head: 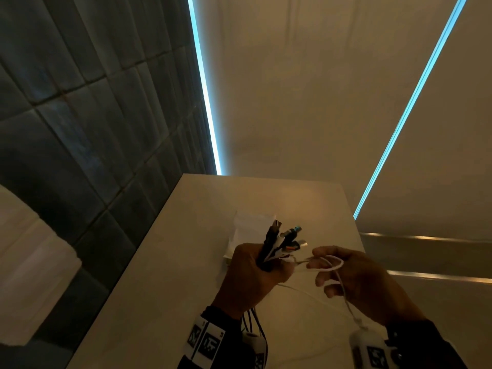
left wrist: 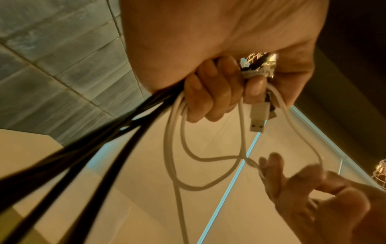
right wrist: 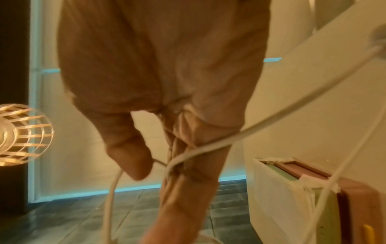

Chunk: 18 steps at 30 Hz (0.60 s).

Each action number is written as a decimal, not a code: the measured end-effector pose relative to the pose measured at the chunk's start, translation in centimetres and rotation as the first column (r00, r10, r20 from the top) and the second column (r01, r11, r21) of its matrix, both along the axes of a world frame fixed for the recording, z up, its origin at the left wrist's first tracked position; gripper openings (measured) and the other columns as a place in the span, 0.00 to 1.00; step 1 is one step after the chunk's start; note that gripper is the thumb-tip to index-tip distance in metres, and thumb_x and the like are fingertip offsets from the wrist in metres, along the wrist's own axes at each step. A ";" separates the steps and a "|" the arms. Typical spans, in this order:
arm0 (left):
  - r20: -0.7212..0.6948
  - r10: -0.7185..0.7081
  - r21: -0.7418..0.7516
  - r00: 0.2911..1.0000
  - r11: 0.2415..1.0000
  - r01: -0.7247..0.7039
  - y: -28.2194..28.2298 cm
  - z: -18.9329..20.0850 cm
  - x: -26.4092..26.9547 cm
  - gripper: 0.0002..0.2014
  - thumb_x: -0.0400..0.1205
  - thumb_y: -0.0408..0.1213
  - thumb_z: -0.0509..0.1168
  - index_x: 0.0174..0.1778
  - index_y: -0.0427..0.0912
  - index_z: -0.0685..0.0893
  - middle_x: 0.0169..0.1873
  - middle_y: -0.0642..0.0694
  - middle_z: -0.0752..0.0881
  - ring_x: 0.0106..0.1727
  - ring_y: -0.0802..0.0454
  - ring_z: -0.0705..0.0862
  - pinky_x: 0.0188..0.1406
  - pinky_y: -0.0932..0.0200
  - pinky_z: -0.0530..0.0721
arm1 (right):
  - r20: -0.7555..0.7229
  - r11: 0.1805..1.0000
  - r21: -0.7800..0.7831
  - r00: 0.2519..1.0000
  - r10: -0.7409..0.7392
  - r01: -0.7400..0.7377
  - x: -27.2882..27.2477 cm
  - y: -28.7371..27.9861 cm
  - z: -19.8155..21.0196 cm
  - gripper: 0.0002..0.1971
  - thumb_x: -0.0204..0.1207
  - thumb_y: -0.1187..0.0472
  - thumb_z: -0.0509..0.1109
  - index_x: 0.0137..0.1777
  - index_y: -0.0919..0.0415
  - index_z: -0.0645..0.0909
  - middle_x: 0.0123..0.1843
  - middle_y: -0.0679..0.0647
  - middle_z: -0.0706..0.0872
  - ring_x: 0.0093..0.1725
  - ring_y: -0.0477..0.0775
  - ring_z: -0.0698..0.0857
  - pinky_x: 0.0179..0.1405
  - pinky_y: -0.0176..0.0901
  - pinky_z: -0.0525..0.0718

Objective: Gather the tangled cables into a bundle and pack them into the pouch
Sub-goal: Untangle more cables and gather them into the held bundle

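Observation:
My left hand (head: 262,265) grips a bundle of black and white cables (head: 277,242) above the table, their plugs sticking up out of the fist. In the left wrist view its fingers (left wrist: 213,92) curl round the bundle; black cables (left wrist: 83,156) trail down and a white USB plug (left wrist: 258,118) hangs free. My right hand (head: 320,265) sits just to the right and pinches a loop of the white cable (head: 334,263) between thumb and fingers. The white cable (right wrist: 208,148) crosses these fingers (right wrist: 188,173) in the right wrist view. A white pouch (head: 246,227) lies on the table behind the left hand.
The pale table (head: 173,262) runs along a dark tiled wall (head: 80,129) on the left. Its far edge meets a light wall with glowing blue strips (head: 206,102). A wire-cage lamp (right wrist: 21,135) glows off to one side. The pouch (right wrist: 292,189) holds pink and green items.

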<state>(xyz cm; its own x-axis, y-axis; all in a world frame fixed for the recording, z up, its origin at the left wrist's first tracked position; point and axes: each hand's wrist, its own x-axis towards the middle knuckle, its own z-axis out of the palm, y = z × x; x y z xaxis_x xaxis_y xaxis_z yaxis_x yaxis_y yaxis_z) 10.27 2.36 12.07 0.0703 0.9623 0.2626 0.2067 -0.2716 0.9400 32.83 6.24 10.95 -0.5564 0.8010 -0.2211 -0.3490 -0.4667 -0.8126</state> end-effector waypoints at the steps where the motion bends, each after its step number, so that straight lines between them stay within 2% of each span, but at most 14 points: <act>1: -0.031 -0.001 -0.002 1.000 1.000 0.001 0.0 -0.1 -0.2 0.09 0.71 0.40 0.71 0.24 0.49 0.84 0.23 0.61 0.84 0.29 0.66 0.81 0.35 0.65 0.82 | -0.041 0.999 -0.031 0.999 0.030 -0.031 0.2 0.0 0.0 0.23 0.73 0.63 0.56 0.63 0.76 0.79 0.55 0.75 0.85 0.44 0.66 0.87 0.36 0.51 0.86; 2: -0.052 0.005 -0.008 0.999 1.000 -0.005 0.2 -0.4 -0.3 0.09 0.70 0.39 0.72 0.25 0.49 0.82 0.24 0.57 0.84 0.29 0.60 0.82 0.35 0.59 0.84 | -0.042 0.998 -0.048 0.998 0.048 -0.050 0.3 0.1 0.1 0.25 0.74 0.59 0.53 0.63 0.76 0.79 0.56 0.76 0.84 0.46 0.67 0.87 0.39 0.54 0.86; 3: -0.060 0.015 -0.004 0.998 1.000 -0.015 0.2 -0.5 -0.5 0.09 0.68 0.41 0.73 0.26 0.47 0.80 0.25 0.52 0.83 0.29 0.53 0.82 0.35 0.51 0.86 | 0.017 0.998 -0.048 0.999 0.048 -0.047 0.2 0.1 0.2 0.26 0.76 0.54 0.55 0.60 0.76 0.80 0.54 0.77 0.84 0.44 0.67 0.87 0.40 0.55 0.86; 4: -0.067 0.016 -0.004 0.998 1.000 -0.017 0.3 -0.6 -0.5 0.11 0.67 0.43 0.73 0.26 0.44 0.78 0.25 0.46 0.81 0.29 0.48 0.80 0.35 0.48 0.85 | 0.156 1.000 -0.006 0.988 0.025 -0.025 -0.2 0.1 0.3 0.24 0.76 0.51 0.61 0.56 0.75 0.82 0.50 0.77 0.86 0.41 0.66 0.87 0.40 0.57 0.86; 5: -0.076 0.018 -0.001 0.997 1.000 -0.018 0.2 -0.7 -0.5 0.12 0.66 0.44 0.72 0.27 0.43 0.76 0.25 0.45 0.80 0.29 0.47 0.79 0.37 0.47 0.84 | 0.337 0.997 0.079 0.941 -0.013 -0.014 -0.7 0.1 0.4 0.21 0.75 0.52 0.71 0.51 0.74 0.81 0.45 0.75 0.88 0.37 0.64 0.87 0.39 0.58 0.87; 6: -0.087 0.018 -0.006 0.996 1.000 -0.019 0.2 -0.8 -0.4 0.12 0.65 0.45 0.71 0.26 0.45 0.75 0.25 0.46 0.79 0.29 0.46 0.79 0.37 0.48 0.83 | 0.502 0.984 0.178 0.863 -0.061 -0.034 -1.2 0.0 0.6 0.18 0.72 0.56 0.77 0.48 0.73 0.80 0.41 0.73 0.89 0.34 0.64 0.87 0.38 0.58 0.87; 8: -0.101 0.010 -0.011 0.995 1.000 -0.011 0.1 -0.5 -0.2 0.11 0.63 0.45 0.70 0.26 0.51 0.73 0.23 0.54 0.77 0.28 0.52 0.76 0.35 0.54 0.82 | 0.671 0.941 0.317 0.729 -0.136 -0.117 -2.0 -0.1 0.8 0.12 0.71 0.62 0.77 0.47 0.69 0.81 0.36 0.65 0.91 0.32 0.62 0.89 0.36 0.51 0.89; 10: -0.120 0.035 -0.005 0.992 0.999 -0.036 0.3 -0.6 -0.2 0.13 0.64 0.42 0.72 0.25 0.54 0.71 0.21 0.58 0.76 0.26 0.60 0.72 0.32 0.62 0.77 | 0.736 0.895 0.394 0.654 -0.173 -0.207 -2.3 -0.2 1.2 0.05 0.73 0.64 0.75 0.46 0.64 0.84 0.35 0.60 0.91 0.32 0.57 0.91 0.36 0.45 0.90; 11: -0.128 0.052 -0.004 0.990 0.999 -0.053 0.4 -0.7 -0.3 0.14 0.64 0.39 0.73 0.25 0.54 0.71 0.21 0.60 0.76 0.25 0.61 0.72 0.31 0.63 0.78 | 0.754 0.875 0.413 0.634 -0.172 -0.253 -2.3 -0.4 1.4 0.03 0.73 0.64 0.74 0.44 0.62 0.85 0.35 0.58 0.91 0.32 0.54 0.91 0.36 0.43 0.90; 15: -0.130 0.095 -0.017 0.987 0.995 -0.098 0.8 -1.1 -0.7 0.16 0.65 0.36 0.74 0.26 0.54 0.72 0.21 0.59 0.75 0.25 0.60 0.71 0.34 0.45 0.82 | 0.807 0.818 0.414 0.577 -0.127 -0.399 -2.2 -0.7 1.8 0.01 0.73 0.63 0.76 0.41 0.58 0.87 0.30 0.52 0.90 0.31 0.49 0.90 0.35 0.37 0.88; 17: -0.137 0.089 -0.032 0.987 0.995 -0.095 0.9 -0.9 -0.7 0.14 0.64 0.39 0.74 0.26 0.54 0.72 0.20 0.60 0.76 0.25 0.60 0.72 0.35 0.45 0.83 | 0.793 0.815 0.431 0.593 -0.138 -0.387 -2.1 -0.7 1.9 0.03 0.75 0.65 0.74 0.40 0.60 0.86 0.31 0.55 0.90 0.31 0.51 0.91 0.35 0.41 0.89; 18: -0.137 0.080 -0.044 0.987 0.995 -0.087 0.9 -0.8 -0.6 0.14 0.63 0.40 0.74 0.26 0.54 0.73 0.21 0.60 0.76 0.24 0.61 0.72 0.34 0.48 0.83 | 0.762 0.834 0.430 0.634 -0.130 -0.346 -2.1 -0.6 1.9 0.03 0.77 0.66 0.71 0.41 0.63 0.84 0.33 0.59 0.90 0.32 0.55 0.91 0.35 0.46 0.90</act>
